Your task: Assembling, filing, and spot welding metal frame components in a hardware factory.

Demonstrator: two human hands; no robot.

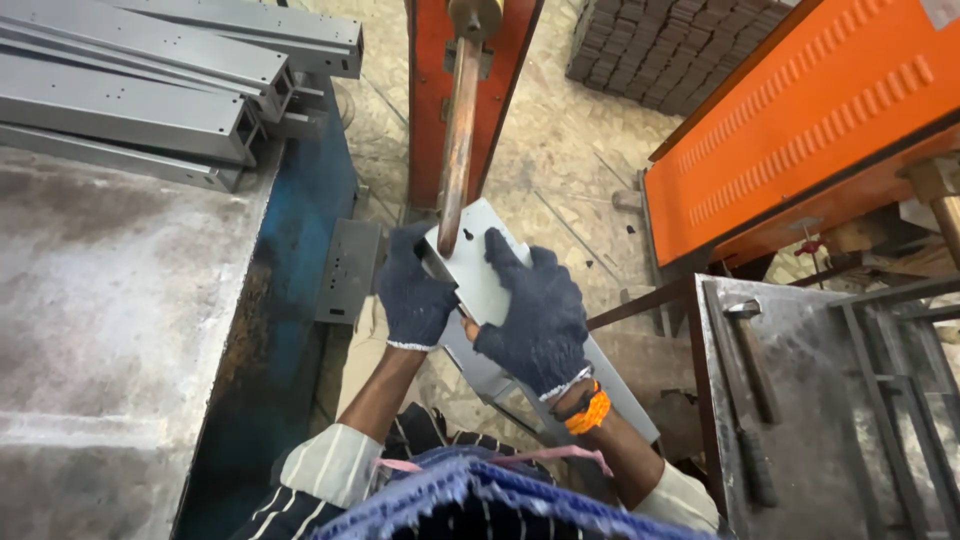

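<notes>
Both my hands wear dark blue knit gloves and grip one long grey sheet-metal channel (478,262) that slants from the centre down to the right. My left hand (412,292) clasps its left edge near the top end. My right hand (533,310) lies over its face a little lower, fingers spread across the flat side. The channel's top end, with small holes, sits right under the tip of a copper-coloured rod (458,130) that comes down from an orange-red machine (430,90). An orange band is on my right wrist.
A grey metal table (110,330) with a blue side fills the left, stacked grey channels (150,80) at its far end. A steel bench (830,420) at right holds a hammer (752,360) and bars. An orange machine housing (810,120) stands upper right; dark blocks (670,45) lie piled behind.
</notes>
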